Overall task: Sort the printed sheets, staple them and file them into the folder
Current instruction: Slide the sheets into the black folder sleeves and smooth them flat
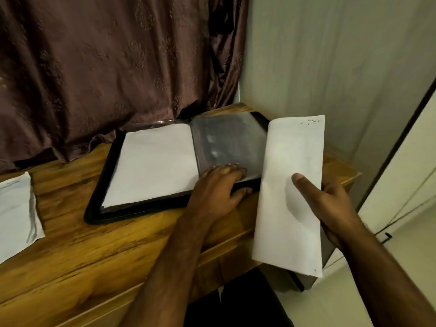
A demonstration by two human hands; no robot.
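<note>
The likeliest slip lay at the mouth of the clear sleeve (230, 142); the left hand (215, 192) rested on its near edge with fingers fairly straight, pressing rather than gripping, and if that pressure eased the plastic could close or slide just as the paper arrived; a corner would then catch and crumple. The held sheets (291, 197) were also at risk; the right hand (335, 208) pinched them near their middle, thumb on the upper face and fingers curled beneath, so both ends hung free and the far end could sag or fan apart on the way in; whether they were stapled could not be told. They stood to the right of the folder (111, 182), partly beyond the near right corner of the wooden table (99, 251), so anything dropped there would probably fall to the floor.

The folder lay open and flat at the far right of the table, black-rimmed, against the brown curtain (94, 67); its left leaf held a white sheet (153, 166) inside a sleeve, filling most of that page; the right leaf showed only the grey, glossy sleeve, which looked empty, though glare made that uncertain. A further stack of papers (16, 213) waited at the left edge of the table, well apart from the folder.
</note>
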